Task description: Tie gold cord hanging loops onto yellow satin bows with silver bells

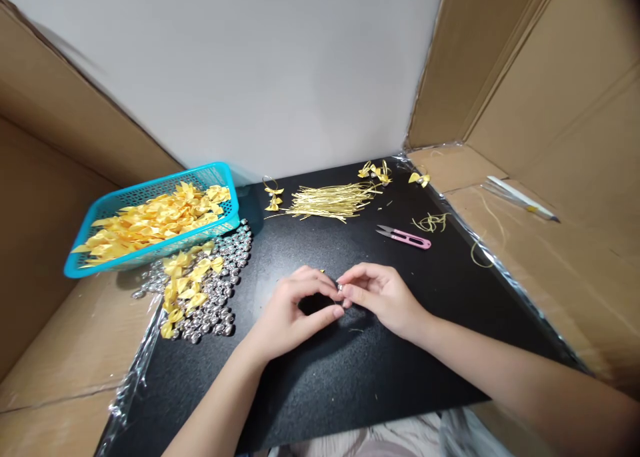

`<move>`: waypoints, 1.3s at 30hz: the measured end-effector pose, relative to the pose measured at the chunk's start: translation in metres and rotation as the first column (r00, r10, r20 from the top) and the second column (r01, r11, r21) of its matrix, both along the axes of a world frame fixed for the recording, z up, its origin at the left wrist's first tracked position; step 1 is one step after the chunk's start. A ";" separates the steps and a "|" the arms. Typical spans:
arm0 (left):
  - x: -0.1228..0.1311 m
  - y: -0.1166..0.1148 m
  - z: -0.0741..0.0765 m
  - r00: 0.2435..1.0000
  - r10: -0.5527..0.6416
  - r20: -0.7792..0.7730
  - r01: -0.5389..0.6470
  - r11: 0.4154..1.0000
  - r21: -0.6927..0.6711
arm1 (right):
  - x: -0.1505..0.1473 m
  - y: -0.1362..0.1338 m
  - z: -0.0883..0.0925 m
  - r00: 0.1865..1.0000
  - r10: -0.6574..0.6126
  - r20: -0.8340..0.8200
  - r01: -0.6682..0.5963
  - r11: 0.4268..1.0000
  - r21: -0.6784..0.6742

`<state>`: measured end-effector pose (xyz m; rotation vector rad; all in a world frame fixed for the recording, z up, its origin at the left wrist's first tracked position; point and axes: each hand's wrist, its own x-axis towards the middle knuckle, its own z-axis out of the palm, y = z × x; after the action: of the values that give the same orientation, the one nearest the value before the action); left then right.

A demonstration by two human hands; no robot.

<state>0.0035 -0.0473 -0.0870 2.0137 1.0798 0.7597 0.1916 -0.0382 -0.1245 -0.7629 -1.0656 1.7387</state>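
My right hand (387, 298) pinches a small silver bell (341, 288) between thumb and fingertips, over the middle of the black board. My left hand (305, 304) meets it from the other side, its fingers curled and their tips at the bell. What the left fingers grip is mostly hidden; a speck of yellow shows behind them. Left of my hands, many silver bells (220, 314) lie in a spread, with yellow ribbon bows (193, 287) on top. Beyond my hands is a pile of gold cords (330, 200).
A blue basket (233, 207) of yellow bows stands at the back left. Pink thread snips (407, 237) lie right of centre beside tangled cord scraps (431, 222). Bows with looped cords (375, 172) sit along the back edge. A white pen-like tool (523, 197) rests on the cardboard at right.
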 end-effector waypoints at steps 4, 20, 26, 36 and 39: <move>0.008 -0.003 -0.007 0.997 0.024 0.072 -0.021 0.999 -0.041 | -0.001 0.000 0.001 1.000 -0.012 0.000 0.012 1.000 -0.015; 0.013 -0.027 -0.005 0.800 -0.357 -0.482 0.448 0.890 0.084 | 0.005 0.009 -0.003 0.982 -0.111 0.152 0.123 0.990 -0.073; 0.024 -0.032 -0.018 0.718 -0.200 -0.667 0.574 0.712 0.405 | 0.005 0.009 -0.002 0.979 -0.119 0.163 0.126 0.992 -0.030; 0.030 -0.041 -0.017 0.678 -0.138 -0.722 0.508 0.798 0.324 | 0.006 0.011 -0.003 0.979 -0.151 0.138 0.159 0.986 -0.052; 0.021 -0.032 -0.009 0.892 -0.198 -0.406 0.256 0.962 0.093 | 0.007 0.013 0.000 0.980 -0.176 0.090 0.184 0.978 -0.097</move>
<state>0.0245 -0.0798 -0.0957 2.4365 0.9992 0.3209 0.1990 -0.0256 -0.1242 -0.9725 -0.9333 1.6294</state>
